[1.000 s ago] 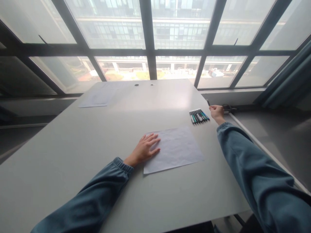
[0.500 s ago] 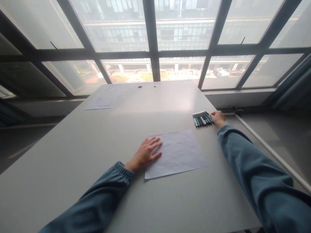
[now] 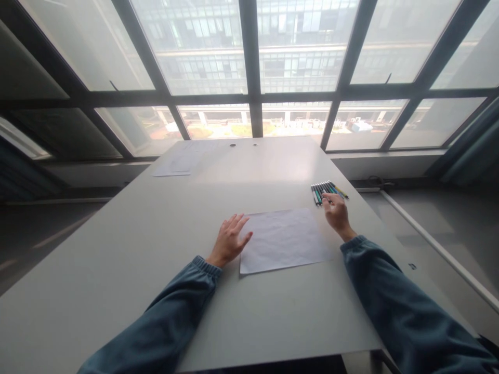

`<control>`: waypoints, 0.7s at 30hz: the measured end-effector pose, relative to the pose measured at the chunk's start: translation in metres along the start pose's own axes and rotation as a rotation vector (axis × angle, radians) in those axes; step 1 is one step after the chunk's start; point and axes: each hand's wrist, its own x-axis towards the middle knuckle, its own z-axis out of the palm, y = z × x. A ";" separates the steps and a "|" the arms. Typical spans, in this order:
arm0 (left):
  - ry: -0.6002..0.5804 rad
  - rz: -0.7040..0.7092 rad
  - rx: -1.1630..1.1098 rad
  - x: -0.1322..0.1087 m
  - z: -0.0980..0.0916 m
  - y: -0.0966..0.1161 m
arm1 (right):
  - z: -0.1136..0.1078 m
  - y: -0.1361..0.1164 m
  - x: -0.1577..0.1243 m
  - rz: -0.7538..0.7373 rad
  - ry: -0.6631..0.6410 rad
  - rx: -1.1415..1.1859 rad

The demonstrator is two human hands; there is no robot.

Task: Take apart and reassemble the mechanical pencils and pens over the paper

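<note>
My left hand [image 3: 230, 241] lies at the left edge of a white sheet of paper [image 3: 286, 239], palm down and fingers stretched out, thumb spread over the sheet. It grips nothing. Beyond the sheet's far right corner, several pens [image 3: 316, 194] with black, green and white parts lie side by side in a row, a yellow one [image 3: 340, 190] at the right end. My right hand [image 3: 336, 212] is at the near side of this row and covers part of it. Its fingers are bent together in a pinch; whether a pen is between them I cannot make out.
All this is on a large white table [image 3: 156, 249]. More papers [image 3: 173, 165] lie at its far left. Two small round dark openings show near the far edge. Tall framed windows [image 3: 253, 96] stand beyond the table, and a pale rail [image 3: 432, 244] runs along the floor at right.
My right hand has moved from the row's right end to the left and nearer me, uncovering the yellow pen. My left hand has shifted slightly off the sheet toward its left edge. The view has tilted a little.
</note>
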 end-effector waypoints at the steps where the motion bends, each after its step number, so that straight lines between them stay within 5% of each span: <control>1: 0.014 -0.024 0.017 -0.005 -0.001 0.002 | 0.004 -0.014 -0.018 -0.046 -0.046 0.028; 5: 0.019 -0.035 0.058 -0.025 0.002 0.015 | 0.015 -0.056 -0.072 -0.193 -0.338 -0.004; 11: -0.237 -0.028 0.108 -0.038 0.008 0.030 | 0.021 -0.068 -0.091 -0.237 -0.579 -0.229; 21: -0.223 -0.042 0.081 -0.034 0.009 0.026 | 0.020 -0.071 -0.091 -0.247 -0.570 -0.241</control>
